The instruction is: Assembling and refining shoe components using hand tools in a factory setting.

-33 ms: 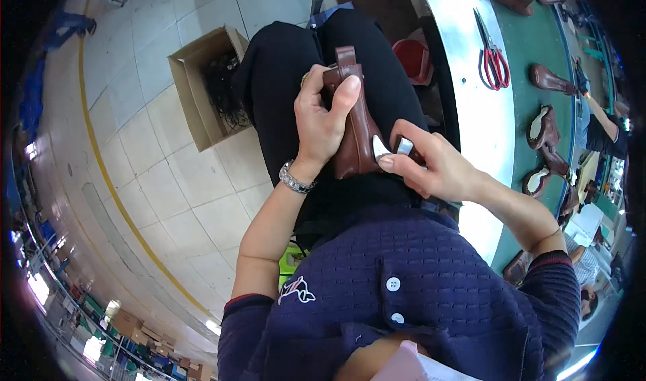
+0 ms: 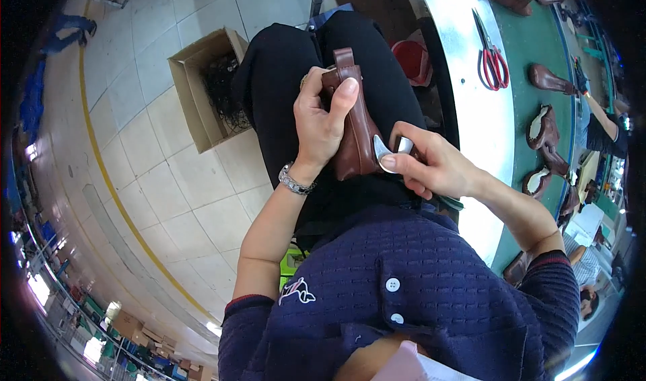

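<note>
Over the black-trousered lap (image 2: 286, 65), a glossy brown leather boot (image 2: 359, 139) is clamped by the left hand (image 2: 321, 122); a curved silver metal tool (image 2: 382, 152) is pinched by the right hand (image 2: 437, 166).

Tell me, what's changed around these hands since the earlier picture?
Very little: the shiny metal tool in the right hand looks slightly turned, and a dark green piece shows more plainly beside that hand. Nothing was grasped or released. The left hand still holds the brown leather item; the scissors stayed put.
</note>
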A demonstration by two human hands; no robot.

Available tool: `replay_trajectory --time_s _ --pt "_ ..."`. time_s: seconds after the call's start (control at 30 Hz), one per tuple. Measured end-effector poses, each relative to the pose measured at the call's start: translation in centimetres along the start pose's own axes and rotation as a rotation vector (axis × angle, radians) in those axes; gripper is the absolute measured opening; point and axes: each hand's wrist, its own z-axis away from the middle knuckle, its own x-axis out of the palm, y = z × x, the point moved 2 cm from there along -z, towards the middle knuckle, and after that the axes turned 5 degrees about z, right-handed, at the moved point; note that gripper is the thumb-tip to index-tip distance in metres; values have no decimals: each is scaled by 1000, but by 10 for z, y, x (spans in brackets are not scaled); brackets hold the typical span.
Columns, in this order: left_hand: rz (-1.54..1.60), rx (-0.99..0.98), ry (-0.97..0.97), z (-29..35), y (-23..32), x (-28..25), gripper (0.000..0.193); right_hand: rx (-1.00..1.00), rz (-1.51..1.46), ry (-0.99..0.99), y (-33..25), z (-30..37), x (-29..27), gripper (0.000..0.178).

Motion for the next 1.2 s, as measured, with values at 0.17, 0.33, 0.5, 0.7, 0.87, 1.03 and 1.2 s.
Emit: replay_trajectory --time_s 0.17,0.33,0.5,0.7,0.87,1.03,1.2 --pt "47 -2 10 2 1 7 32 -2 -209 -157 9 -7 -11 40" --pt "-3 -33 -19 -2 5 7 33 66 145 -185 -14 -13 -27 47" --pt "-26 -13 -10 -3 6 8 32 -36 513 -68 -36 -9 -25 47" --pt "-31 -13 -14 -8 6 12 33 -87 323 244 -8 6 9 38" --pt "14 -17 7 -12 -5 4 38 -128 -24 170 18 -9 11 35" --pt "279 -246 -89 -9 -12 -1 62 -184 -290 240 39 -4 10 32" --pt "296 -251 -137 -9 -13 -1 62 -78 -107 484 74 2 -18 32"
